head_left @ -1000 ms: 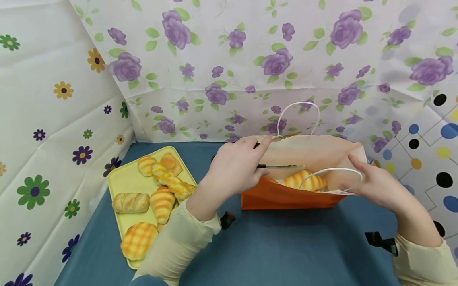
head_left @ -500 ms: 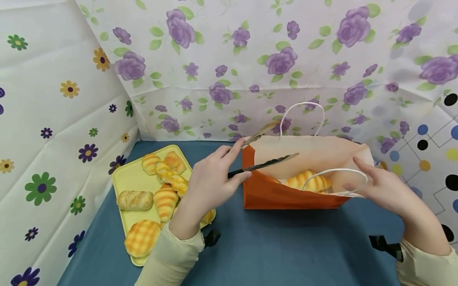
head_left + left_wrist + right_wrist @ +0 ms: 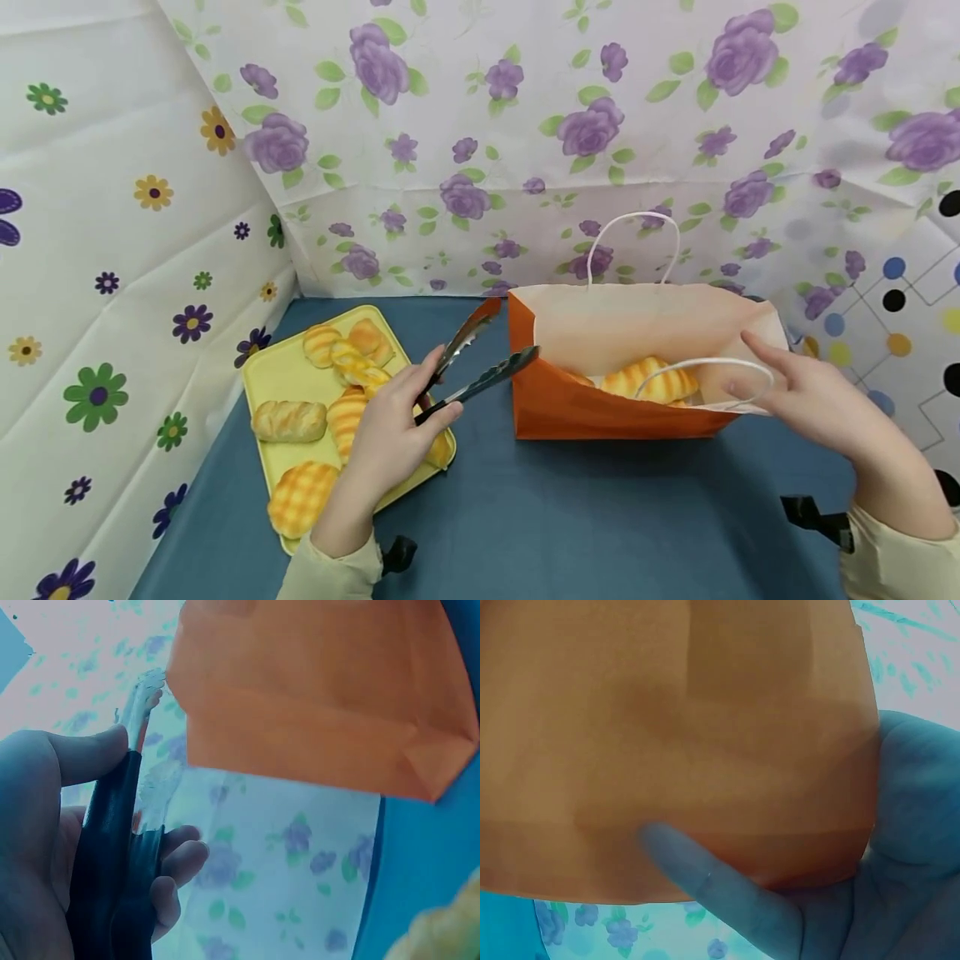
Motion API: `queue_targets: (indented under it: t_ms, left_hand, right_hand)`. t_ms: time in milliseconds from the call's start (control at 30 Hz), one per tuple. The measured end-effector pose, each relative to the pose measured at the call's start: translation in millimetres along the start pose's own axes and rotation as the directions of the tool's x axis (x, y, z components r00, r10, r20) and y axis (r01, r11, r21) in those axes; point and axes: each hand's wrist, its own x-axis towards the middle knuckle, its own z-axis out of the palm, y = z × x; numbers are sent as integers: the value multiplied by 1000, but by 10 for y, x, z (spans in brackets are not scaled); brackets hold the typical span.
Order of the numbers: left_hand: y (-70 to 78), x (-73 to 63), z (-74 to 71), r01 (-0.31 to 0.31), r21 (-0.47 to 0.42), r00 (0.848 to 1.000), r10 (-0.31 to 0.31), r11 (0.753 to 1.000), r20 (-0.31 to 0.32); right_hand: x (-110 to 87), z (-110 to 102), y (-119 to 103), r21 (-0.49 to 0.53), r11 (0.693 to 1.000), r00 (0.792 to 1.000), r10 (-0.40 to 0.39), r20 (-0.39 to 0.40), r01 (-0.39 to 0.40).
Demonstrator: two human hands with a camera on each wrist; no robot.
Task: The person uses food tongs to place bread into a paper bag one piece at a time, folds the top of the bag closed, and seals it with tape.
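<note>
Blue worktop [image 3: 585,517] lay nearest me. Over the right side of the yellow tray [image 3: 273,379], my left hand [image 3: 390,435] gripped tongs [image 3: 486,380], their tips spread; a gap parted tray from orange bag [image 3: 592,417], whose right edge my right hand [image 3: 821,404] held, bread [image 3: 626,377] inside, floral sheeting [image 3: 495,146] behind.

A makeshift tabletop booth, the room beyond it hidden: a purple-rose sheet [image 3: 510,192], a daisy-print sheet [image 3: 142,308] and a dotted sheet [image 3: 918,333] screen the blue table [image 3: 570,525]. The yellow tray [image 3: 288,375] of breads [image 3: 289,422] gives it a bakery-counter look.
</note>
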Motion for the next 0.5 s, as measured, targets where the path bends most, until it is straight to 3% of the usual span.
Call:
queue_targets:
  t_ms: [267, 500]
  left_hand:
    - [-327, -339, -170, 89, -40, 990, -93, 995, -102]
    - [-636, -676, -396, 175, 52, 976, -166, 983, -142]
  right_hand:
    - [14, 26, 3, -28, 999, 1000, 21, -15, -21]
    - [30, 28, 11, -47, 998, 999, 28, -24, -29]
